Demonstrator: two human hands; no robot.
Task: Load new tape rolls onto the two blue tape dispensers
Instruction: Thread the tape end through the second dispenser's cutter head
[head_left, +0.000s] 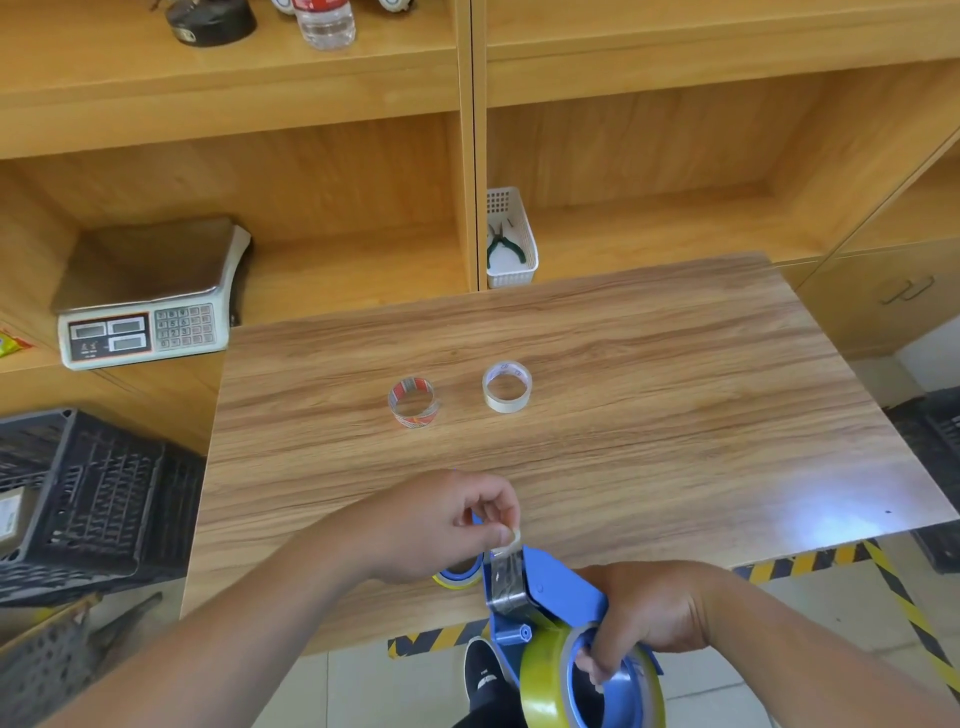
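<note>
A blue tape dispenser (558, 587) hangs over the table's near edge with a yellowish tape roll (543, 680) on its hub. My right hand (647, 613) grips the dispenser, fingers inside the roll's hub. My left hand (441, 525) pinches the clear tape end (506, 569) and holds it stretched up from the dispenser's front. Under my left hand a second blue dispenser with a yellowish roll (460, 576) lies on the table, mostly hidden. Two empty tape cores stand mid-table: one with red print (413, 402), one whitish (507, 387).
The wooden table (649, 415) stands against wooden shelving. A weighing scale (145, 312) sits on the left shelf, a white basket with pliers (511, 244) behind the table. Black crates (88, 499) stand on the left, another at the right edge. Hazard tape marks the floor.
</note>
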